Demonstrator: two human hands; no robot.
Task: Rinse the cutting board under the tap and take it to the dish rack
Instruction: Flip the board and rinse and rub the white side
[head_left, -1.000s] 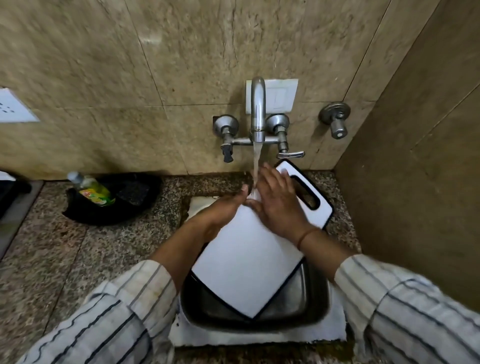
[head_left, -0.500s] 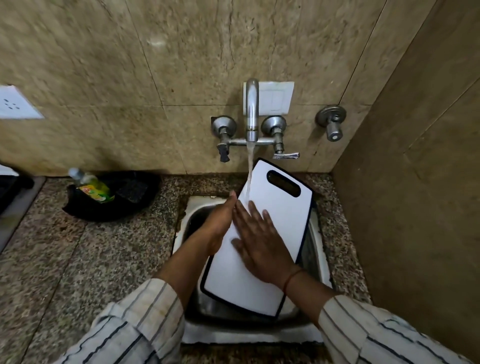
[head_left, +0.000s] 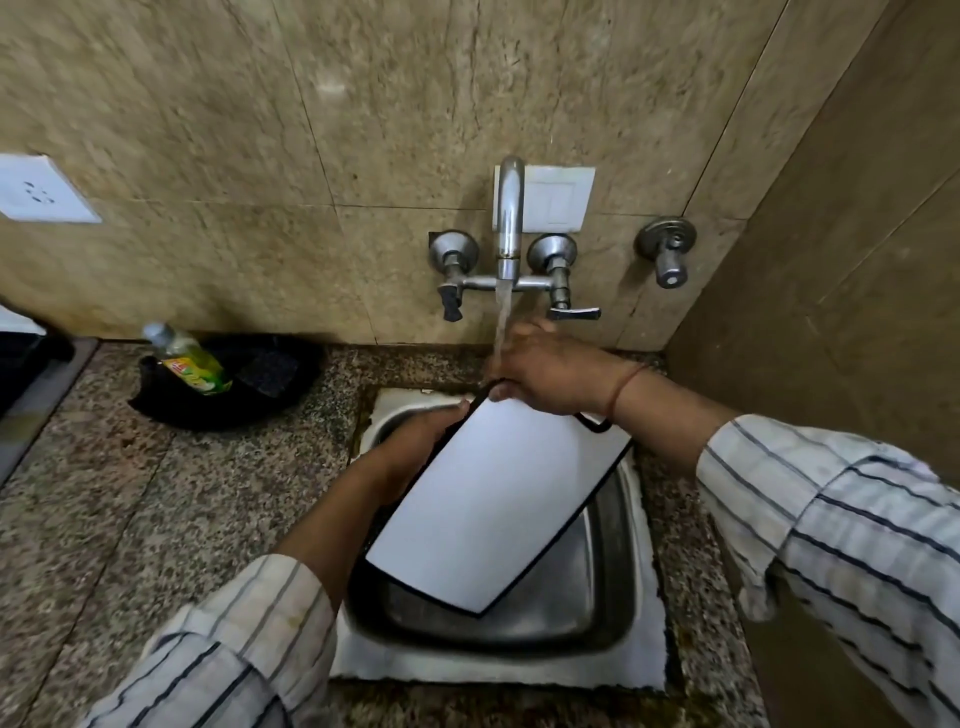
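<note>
fingers of the left hand (head_left: 415, 447) curl around the left long edge of the white rectangular plastic cutting board with a thin black rim (head_left: 488, 499), thumb tip showing at the board's upper left corner. the right hand (head_left: 545, 376) lies over the board's far end, its fingers folded down over the top edge in a clasp; how far they wrap behind cannot be told. both hands hold the board, tilted, above the square stainless steel sink (head_left: 602, 587), its near corner pointing down into the basin and its far end raised toward the wall. the chrome wall-mounted tap (head_left: 509, 218) runs a thin stream of water (head_left: 501, 322) that lands at the right hand's knuckles, right by the board's top edge. striped sleeves cover both forearms, and a thin reddish thread circles the right wrist. to the left, on the speckled granite counter (head_left: 130, 493), a black dish (head_left: 228, 384) holds a clear bottle of green liquid (head_left: 184, 358) lying on its side. a separate steel valve (head_left: 667, 249) sits on the beige tiled wall, right of the tap.
</note>
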